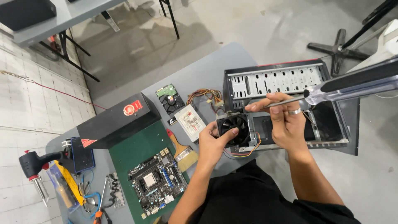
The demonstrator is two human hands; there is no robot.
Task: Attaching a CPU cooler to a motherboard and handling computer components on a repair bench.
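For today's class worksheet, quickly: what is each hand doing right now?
Left hand: closed, gripping the black cooling fan.
Right hand: closed, holding the screwdriver.

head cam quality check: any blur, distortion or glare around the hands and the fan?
Head view: wide-angle bend shows in the curved floor lines at the left edge; the screwdriver handle near the lens looks oversized and soft, with highlights on its clear part; the left hand, right hand and black fan are sharp; light is even and diffuse, with soft shadows under the far table; no strong glare on the motherboard.
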